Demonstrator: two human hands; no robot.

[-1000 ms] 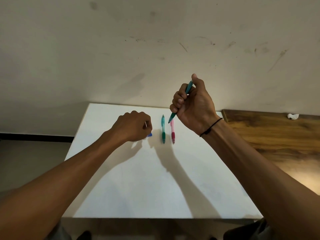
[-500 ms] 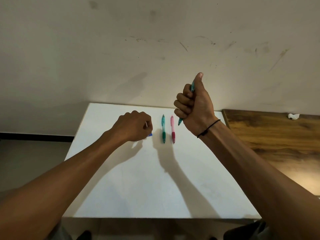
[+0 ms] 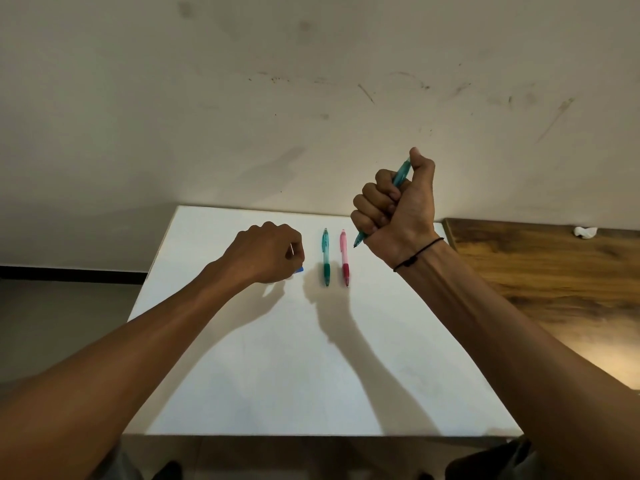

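Observation:
My right hand (image 3: 398, 206) is raised above the white table (image 3: 311, 358) and grips a teal pen (image 3: 401, 173) in its fist, thumb on the pen's top end, tip pointing down. A second teal pen (image 3: 326, 258) and a pink pen (image 3: 344, 258) lie side by side on the table, left of that hand. My left hand (image 3: 266, 252) rests curled on the table left of the pens and holds a small blue object (image 3: 299, 269), mostly hidden by the fingers.
A wooden table (image 3: 536, 271) adjoins the white one on the right, with a small white crumpled item (image 3: 585, 232) at its far edge. A scuffed wall stands close behind both tables. Floor lies to the left.
My right hand has turned the teal pen more upright and shifted slightly right, with the thumb now on its top end. The left hand and the two lying pens have not moved.

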